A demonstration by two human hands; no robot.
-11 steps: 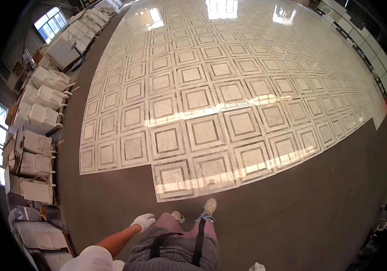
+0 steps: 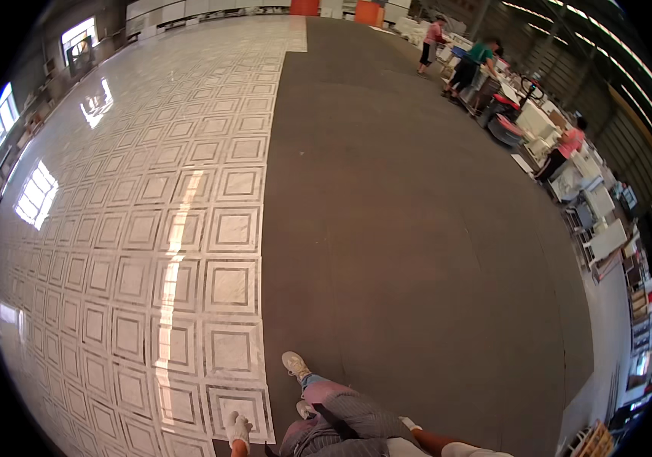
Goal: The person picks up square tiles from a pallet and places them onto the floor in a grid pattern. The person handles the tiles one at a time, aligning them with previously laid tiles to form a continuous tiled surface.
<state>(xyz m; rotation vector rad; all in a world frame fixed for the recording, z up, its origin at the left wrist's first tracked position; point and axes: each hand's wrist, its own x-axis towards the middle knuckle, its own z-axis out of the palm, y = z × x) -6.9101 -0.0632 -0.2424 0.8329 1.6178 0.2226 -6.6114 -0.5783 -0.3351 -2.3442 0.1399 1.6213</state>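
Dark floor [image 2: 425, 228] ahead of you and to your right. Along its far right side: person in pink top [image 2: 431, 44]; person in green top [image 2: 479, 62], bent forward, red-and-black machine [image 2: 505, 126] nearby; third person [image 2: 565, 148], nearer you, also in pink. Red panel [image 2: 304, 7] and orange panel [image 2: 369, 14] at far end. Window [image 2: 1, 126] to your left; bright strips [image 2: 645, 114] high at right.

From the person's head, the camera looked down and far ahead over shiny white-and-grey square tiles [image 2: 233, 286] and flat dark-brown floor [image 2: 417, 228].
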